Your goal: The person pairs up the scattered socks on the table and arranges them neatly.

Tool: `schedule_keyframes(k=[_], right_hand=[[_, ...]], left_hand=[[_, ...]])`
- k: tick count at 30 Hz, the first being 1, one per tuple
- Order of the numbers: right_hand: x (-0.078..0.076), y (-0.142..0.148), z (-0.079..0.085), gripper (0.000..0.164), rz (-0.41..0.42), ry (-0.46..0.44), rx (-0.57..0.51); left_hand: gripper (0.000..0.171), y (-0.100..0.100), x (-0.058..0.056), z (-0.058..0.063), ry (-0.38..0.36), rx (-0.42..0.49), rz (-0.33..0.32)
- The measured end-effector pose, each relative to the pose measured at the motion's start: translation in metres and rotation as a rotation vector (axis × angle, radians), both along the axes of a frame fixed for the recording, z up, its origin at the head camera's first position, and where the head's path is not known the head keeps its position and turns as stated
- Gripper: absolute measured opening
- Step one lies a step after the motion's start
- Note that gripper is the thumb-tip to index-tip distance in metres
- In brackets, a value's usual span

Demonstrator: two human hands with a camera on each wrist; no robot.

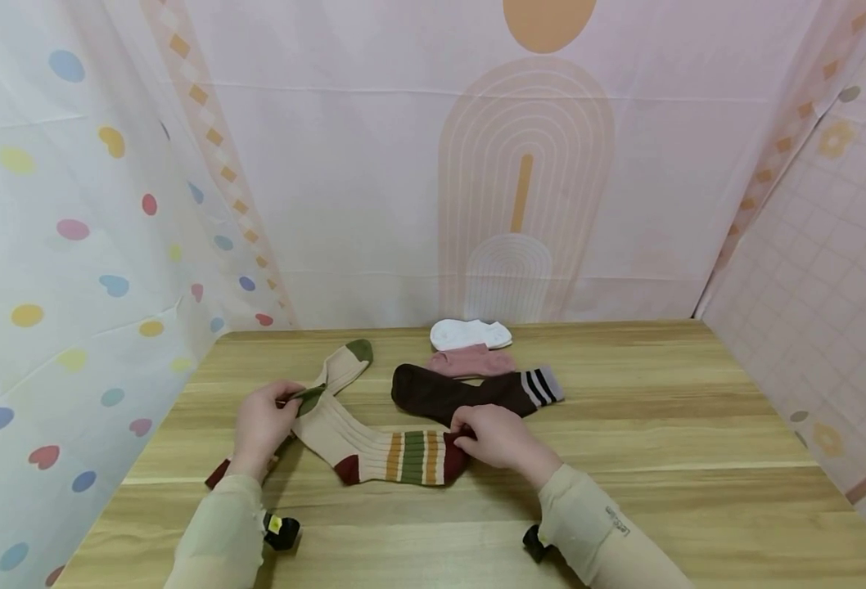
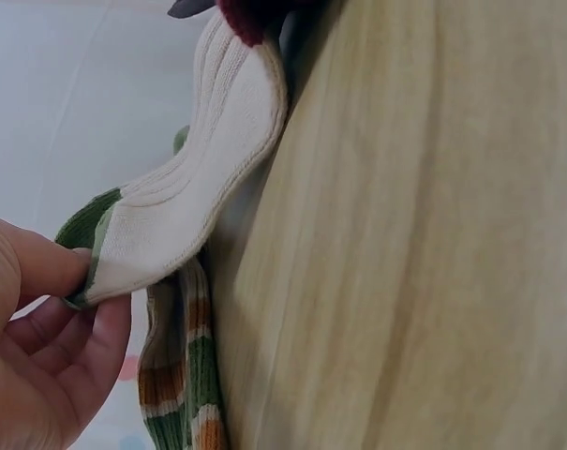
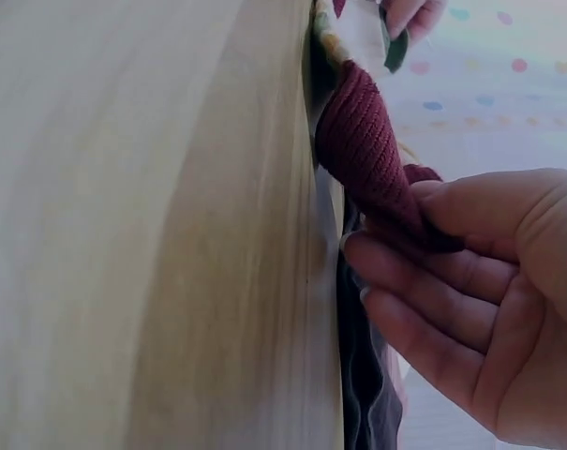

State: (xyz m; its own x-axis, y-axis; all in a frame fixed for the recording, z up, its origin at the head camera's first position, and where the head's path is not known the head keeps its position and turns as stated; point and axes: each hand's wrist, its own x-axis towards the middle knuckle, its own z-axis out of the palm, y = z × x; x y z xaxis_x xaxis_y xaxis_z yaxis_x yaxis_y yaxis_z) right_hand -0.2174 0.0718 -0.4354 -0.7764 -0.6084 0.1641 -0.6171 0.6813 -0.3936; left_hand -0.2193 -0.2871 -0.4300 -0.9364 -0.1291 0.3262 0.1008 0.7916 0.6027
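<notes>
A cream ribbed sock (image 1: 333,433) with a maroon heel and orange and green stripes stretches between the two hands. My left hand (image 1: 263,425) pinches its green toe (image 2: 91,230) between thumb and fingers. At the other end, my right hand (image 1: 502,442) pinches the maroon cuff (image 3: 363,141), which is lifted and folded over in the right wrist view. A matching second sock (image 1: 343,370) lies partly under the left hand, its green toe pointing away and its maroon end showing at the lower left. Its middle is hidden by the hand.
Behind the right hand lies a dark brown sock (image 1: 433,393) with a grey, black-striped cuff. Beyond it are pink socks (image 1: 470,361) and white socks (image 1: 470,334) near the back edge of the wooden table (image 1: 661,474). Patterned cloth (image 1: 330,164) hangs behind.
</notes>
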Motion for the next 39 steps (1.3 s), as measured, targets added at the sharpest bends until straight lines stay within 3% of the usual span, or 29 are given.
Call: schedule_keyframes(k=[13, 30, 39], right_hand=[[-0.002, 0.022, 0.005, 0.007, -0.094, -0.089, -0.297], [-0.001, 0.066, 0.01, 0.005, -0.184, -0.103, -0.47], [0.0, 0.087, 0.018, 0.007, -0.257, -0.116, -0.459]], left_hand=[[0.016, 0.015, 0.009, 0.005, 0.07, 0.053, 0.016], [0.013, 0.05, 0.018, 0.002, 0.099, 0.179, -0.052], [0.015, 0.07, 0.018, 0.001, 0.092, 0.189, -0.089]])
